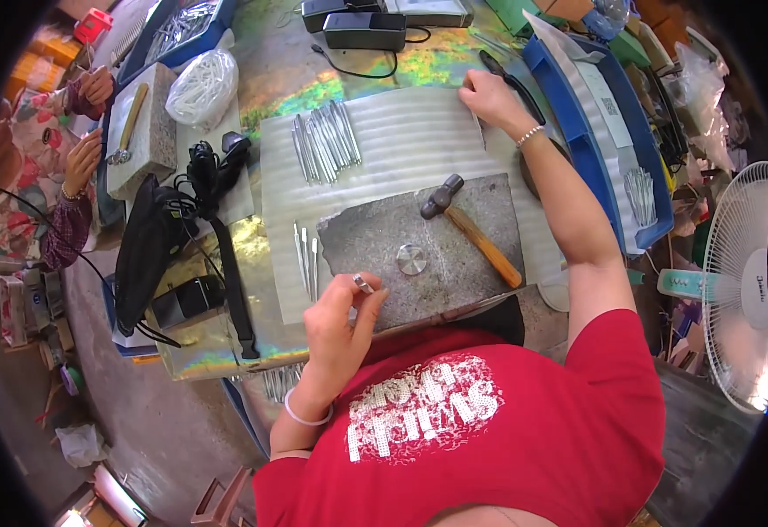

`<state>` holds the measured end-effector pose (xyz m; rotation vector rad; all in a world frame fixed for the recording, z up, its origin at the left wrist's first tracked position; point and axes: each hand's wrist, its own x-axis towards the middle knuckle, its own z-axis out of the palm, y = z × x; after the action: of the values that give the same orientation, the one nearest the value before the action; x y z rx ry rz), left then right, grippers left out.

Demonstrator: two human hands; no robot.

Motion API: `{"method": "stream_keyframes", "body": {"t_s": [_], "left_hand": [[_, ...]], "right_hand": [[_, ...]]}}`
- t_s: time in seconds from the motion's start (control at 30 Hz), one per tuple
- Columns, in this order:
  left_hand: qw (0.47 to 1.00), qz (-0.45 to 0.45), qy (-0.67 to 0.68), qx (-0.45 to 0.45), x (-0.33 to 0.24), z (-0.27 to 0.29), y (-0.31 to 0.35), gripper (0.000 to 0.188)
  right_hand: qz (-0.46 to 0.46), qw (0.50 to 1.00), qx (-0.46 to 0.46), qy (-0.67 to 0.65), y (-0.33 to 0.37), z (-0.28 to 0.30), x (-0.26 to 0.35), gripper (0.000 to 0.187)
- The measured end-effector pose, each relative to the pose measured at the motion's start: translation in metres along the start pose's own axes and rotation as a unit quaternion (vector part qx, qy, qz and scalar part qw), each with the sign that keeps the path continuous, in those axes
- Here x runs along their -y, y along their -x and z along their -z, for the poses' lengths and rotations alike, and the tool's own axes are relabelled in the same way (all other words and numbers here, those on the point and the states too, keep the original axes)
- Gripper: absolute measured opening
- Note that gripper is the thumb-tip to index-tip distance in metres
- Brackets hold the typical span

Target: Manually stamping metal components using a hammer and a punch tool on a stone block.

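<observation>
In the head view, I take the dark stone slab [362, 233] as my mark. At its near left corner my left hand [340, 318] has thumb and fingers pinched narrow on a small shiny metal piece [362, 283], held up at the slab's edge; whether the hand touches the stone, I can't tell. My right hand [492, 98] is well beyond the slab's far right corner, fingers curled in and pointing down; I can't make out whether anything sits in its grip. Just beside it, on the side toward the blue tray [574, 145], lies a black-handled tool [517, 88].

On the slab itself I see a round metal disc [412, 258] near the middle and, toward the right, a hammer [482, 246], its head pointing away from me. Three thin rods [306, 259] lie off the slab's left edge, and a larger row of silver rods [327, 142] lies beyond it on the white foam sheet [401, 123], spread across the desk [278, 48]. Farther left of the slab are a black bag [148, 250] and, past that, a co-worker's hands [82, 162]. A white fan [744, 285] stands well to the slab's right.
</observation>
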<state>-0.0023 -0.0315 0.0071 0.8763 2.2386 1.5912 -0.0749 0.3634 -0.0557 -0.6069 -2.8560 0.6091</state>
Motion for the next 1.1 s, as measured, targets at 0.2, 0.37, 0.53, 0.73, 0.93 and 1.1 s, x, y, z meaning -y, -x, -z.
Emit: {"method": "stream_keyframes", "body": {"t_s": [0.2, 0.37, 0.53, 0.73, 0.93, 1.1], "left_hand": [[0.996, -0.021, -0.072, 0.039, 0.008, 0.004, -0.004, 0.011], [0.979, 0.130, 0.151, 0.054, 0.004, 0.000, -0.016, 0.014], [0.941, 0.144, 0.305, 0.035, -0.001, -0.016, -0.028, 0.015], [0.963, 0.129, 0.237, 0.015, 0.005, -0.028, -0.029, 0.014], [0.981, 0.086, 0.176, -0.006, 0.009, -0.035, -0.027, 0.013], [0.986, 0.079, 0.144, -0.007, 0.009, -0.034, -0.027, 0.013]], "right_hand": [[0.059, 0.994, -0.040, -0.079, 0.084, 0.062, 0.065, 0.028], [0.100, 0.983, 0.106, -0.109, 0.188, 0.073, 0.105, 0.036], [0.094, 0.993, 0.069, -0.005, 0.213, 0.056, 0.114, 0.038], [0.058, 0.997, 0.042, -0.011, 0.217, 0.047, 0.119, 0.038], [0.019, 0.993, 0.065, -0.100, 0.220, 0.047, 0.115, 0.041], [0.025, 0.980, 0.057, -0.187, 0.224, 0.042, 0.107, 0.040]]}}
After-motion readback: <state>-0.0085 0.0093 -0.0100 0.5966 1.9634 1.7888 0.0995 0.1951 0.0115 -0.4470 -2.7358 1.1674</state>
